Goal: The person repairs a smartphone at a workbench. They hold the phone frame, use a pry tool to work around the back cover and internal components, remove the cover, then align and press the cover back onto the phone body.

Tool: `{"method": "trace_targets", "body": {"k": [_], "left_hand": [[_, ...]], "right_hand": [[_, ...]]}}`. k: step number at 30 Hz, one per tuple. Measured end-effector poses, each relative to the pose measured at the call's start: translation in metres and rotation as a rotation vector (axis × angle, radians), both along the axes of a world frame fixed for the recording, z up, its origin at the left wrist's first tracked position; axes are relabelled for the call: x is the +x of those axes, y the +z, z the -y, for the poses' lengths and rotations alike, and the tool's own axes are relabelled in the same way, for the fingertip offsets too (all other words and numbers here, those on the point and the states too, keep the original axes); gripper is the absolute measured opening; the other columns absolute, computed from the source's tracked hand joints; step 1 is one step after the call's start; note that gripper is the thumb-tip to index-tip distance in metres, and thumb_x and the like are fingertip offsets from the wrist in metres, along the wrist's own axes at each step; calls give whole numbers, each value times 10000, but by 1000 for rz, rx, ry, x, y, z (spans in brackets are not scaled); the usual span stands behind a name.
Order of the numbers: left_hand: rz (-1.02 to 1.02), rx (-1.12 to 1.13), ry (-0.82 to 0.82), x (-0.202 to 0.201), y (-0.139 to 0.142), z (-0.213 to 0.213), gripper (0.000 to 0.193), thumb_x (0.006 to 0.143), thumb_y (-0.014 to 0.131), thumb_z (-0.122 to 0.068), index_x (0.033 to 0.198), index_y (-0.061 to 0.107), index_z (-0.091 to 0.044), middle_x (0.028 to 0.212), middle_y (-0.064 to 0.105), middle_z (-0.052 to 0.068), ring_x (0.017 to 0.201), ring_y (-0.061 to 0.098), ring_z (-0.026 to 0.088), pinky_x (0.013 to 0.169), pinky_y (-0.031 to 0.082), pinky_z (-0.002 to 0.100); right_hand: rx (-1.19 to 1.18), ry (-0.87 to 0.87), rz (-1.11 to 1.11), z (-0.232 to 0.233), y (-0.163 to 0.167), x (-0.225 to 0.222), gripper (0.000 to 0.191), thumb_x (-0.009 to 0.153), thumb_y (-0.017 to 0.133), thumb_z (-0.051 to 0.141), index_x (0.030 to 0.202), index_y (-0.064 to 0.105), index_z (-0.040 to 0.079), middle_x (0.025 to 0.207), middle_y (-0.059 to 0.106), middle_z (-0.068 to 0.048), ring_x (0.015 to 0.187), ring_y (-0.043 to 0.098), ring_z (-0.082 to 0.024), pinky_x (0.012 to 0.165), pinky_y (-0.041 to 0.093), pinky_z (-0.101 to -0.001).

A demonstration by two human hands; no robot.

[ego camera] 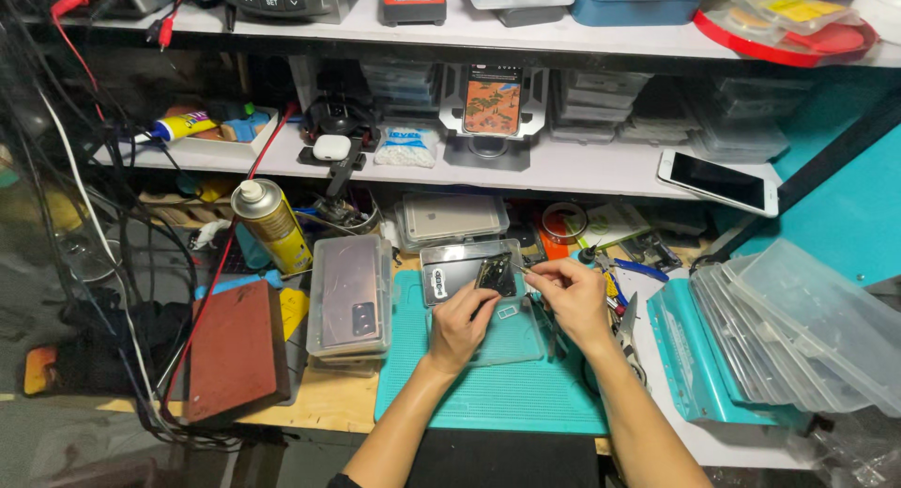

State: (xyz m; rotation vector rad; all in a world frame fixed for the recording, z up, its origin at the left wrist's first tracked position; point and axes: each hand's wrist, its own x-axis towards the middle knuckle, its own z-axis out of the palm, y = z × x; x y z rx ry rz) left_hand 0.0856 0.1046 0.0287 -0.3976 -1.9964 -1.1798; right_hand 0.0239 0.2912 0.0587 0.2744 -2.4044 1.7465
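The left hand [460, 324] covers part of a small dark part [495, 274], which it pinches at its 1 o'clock over the teal mat [507, 394]. The right hand [571, 296] grips a thin tool [519, 268], tip too fine to resolve, touching the part at its 10 o'clock. Beyond, at 12 o'clock, lies a glossy rectangular phone [450, 267].

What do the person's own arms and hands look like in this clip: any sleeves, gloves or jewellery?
Both forearms are bare, with no gloves on the left hand or the right hand. No rings, watch or wristband show. Only a sliver of dark sleeve appears at the left arm's upper end, at the frame's bottom edge.
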Motion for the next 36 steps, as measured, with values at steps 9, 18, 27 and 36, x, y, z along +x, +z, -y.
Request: {"method": "trace_targets", "body": {"k": [9, 18, 27, 36], "left_hand": [[79, 87, 104, -12, 12, 22, 78, 869, 773, -47, 920, 724, -13, 831, 717, 123, 705, 697, 276, 619, 523, 348], [2, 52, 94, -4, 34, 21, 89, 871, 782, -60, 911, 711, -23, 855, 723, 108, 740, 712, 266, 627, 537, 342], [-53, 10, 63, -1, 42, 17, 72, 876, 765, -32, 924, 710, -29, 872, 713, 100, 757, 710, 273, 642, 544, 345], [-57, 3, 49, 1, 41, 18, 78, 878, 759, -25, 940, 713, -35, 864, 704, 100, 751, 708, 277, 631, 542, 345]], "right_hand": [[157, 35, -304, 9, 38, 32, 163, 780, 828, 118, 924, 791, 50, 803, 719, -13, 585, 557, -75, 525, 418, -243], [199, 139, -355, 23, 66, 56, 150, 787, 811, 83, 933, 791, 50, 829, 707, -13, 575, 536, -65, 511, 410, -234], [206, 130, -382, 28, 60, 54, 139, 794, 803, 83, 929, 792, 50, 828, 714, -26, 612, 600, -83, 534, 456, -236], [206, 110, -373, 27, 57, 54, 141, 785, 810, 83, 918, 791, 42, 824, 719, -33, 600, 598, -88, 526, 452, -243]]}}
